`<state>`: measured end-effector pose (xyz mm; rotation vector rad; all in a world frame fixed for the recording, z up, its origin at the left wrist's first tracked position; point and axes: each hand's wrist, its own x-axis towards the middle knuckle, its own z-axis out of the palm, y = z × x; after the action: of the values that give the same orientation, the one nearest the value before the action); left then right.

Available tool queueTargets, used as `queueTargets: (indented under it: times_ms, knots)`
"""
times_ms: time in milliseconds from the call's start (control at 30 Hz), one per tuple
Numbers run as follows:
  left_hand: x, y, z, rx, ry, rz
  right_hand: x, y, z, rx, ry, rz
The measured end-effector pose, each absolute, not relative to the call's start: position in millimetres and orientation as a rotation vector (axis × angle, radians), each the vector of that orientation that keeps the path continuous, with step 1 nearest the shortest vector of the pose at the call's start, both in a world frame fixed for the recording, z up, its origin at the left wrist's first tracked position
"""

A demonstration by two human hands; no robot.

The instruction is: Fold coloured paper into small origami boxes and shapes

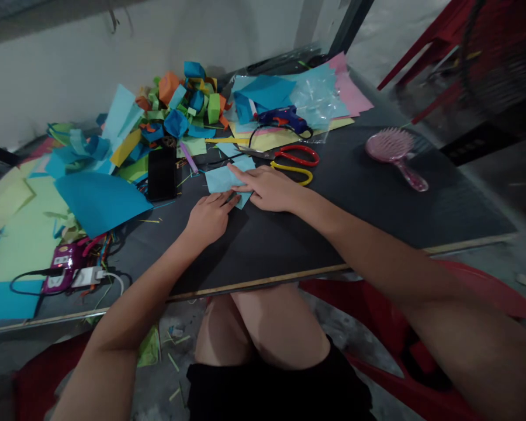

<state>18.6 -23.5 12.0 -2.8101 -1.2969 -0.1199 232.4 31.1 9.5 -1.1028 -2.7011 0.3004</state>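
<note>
A folded piece of light blue paper (220,179) lies on the dark table in front of me, with smaller blue flaps sticking out around it. My right hand (272,188) rests on its right side, fingers stretched out and spread over the paper, index finger pointing left. At the near edge, my left hand (210,217) has its fingers bent together, their tips on the paper as if pinching the edge; the thumb is hidden. Just beyond my right hand are scissors (296,156) with one red and one yellow handle loop, their blades beside the paper.
Folded coloured paper pieces (175,105) heap at the back left. Nearby lie a black phone (162,174), a purple stick (188,156) and a blue glue gun (284,118). A pink hairbrush (397,152) lies right; a purple power adapter (63,266) with cables sits front left.
</note>
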Motion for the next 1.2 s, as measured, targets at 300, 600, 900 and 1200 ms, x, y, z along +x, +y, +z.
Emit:
queueTargets:
  times_ms: [300,600,900,1200]
  knots:
    - [15,-31,11,-2.660,-1.191,-0.342,225,15,12,-1.080,-2.771,0.045]
    - [12,-27,6,-2.795,-1.186,-0.401,224,16,12,-1.125,-2.744,0.087]
    - [9,-25,8,-2.839,-1.263,-0.425,222,12,16,-1.202,-2.735,0.125]
    - [-8,-6,-2,-2.821,-1.436,-0.595,219,7,20,-1.233,-2.754,0.177]
